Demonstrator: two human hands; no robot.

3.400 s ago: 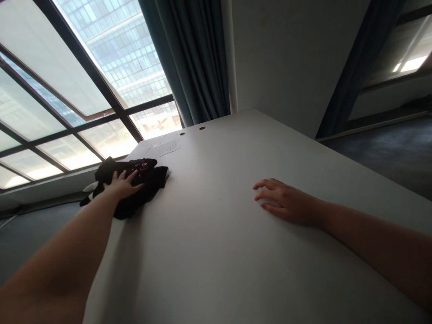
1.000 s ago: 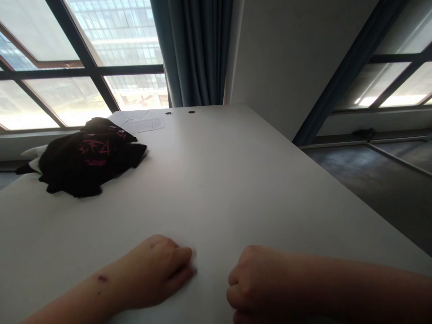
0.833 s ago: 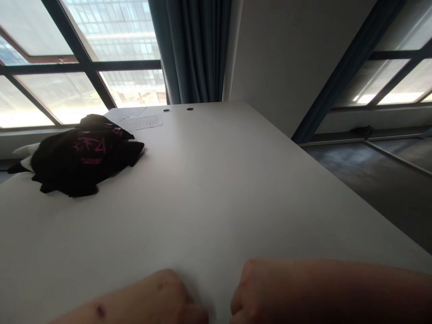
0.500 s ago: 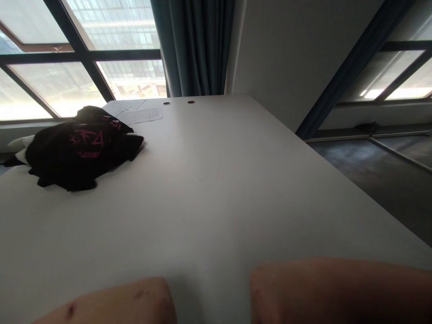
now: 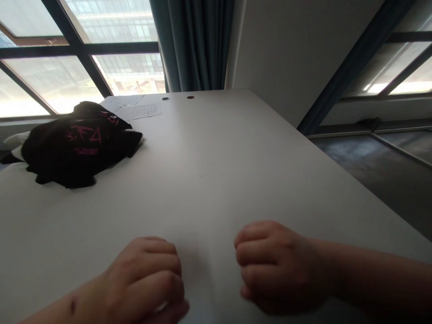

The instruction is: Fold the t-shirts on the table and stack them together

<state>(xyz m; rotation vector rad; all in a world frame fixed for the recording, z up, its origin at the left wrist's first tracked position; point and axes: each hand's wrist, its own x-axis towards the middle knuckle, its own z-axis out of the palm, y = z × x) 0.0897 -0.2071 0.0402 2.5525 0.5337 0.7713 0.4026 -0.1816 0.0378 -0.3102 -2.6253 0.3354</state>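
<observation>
My left hand (image 5: pixel 148 279) is at the bottom, left of the middle, over the white table (image 5: pixel 216 180). Its fingers are curled in, and I see nothing in them. Facing it from the right, my right hand (image 5: pixel 273 265) is also curled into a loose fist with nothing visible inside. A gap of bare tabletop lies between the two hands. The palms and the insides of the fingers are hidden.
A bundled black cloth (image 5: pixel 81 148) with pink print lies on the table at the left. Behind it are paper sheets (image 5: pixel 141 110). Two round holes are near the far edge. A blue-grey curtain (image 5: pixel 195 45) hangs beyond.
Both hands have come further into view, up and forward over the table; before, mostly wrists and forearms showed at the bottom edge. The view has shifted slightly.
</observation>
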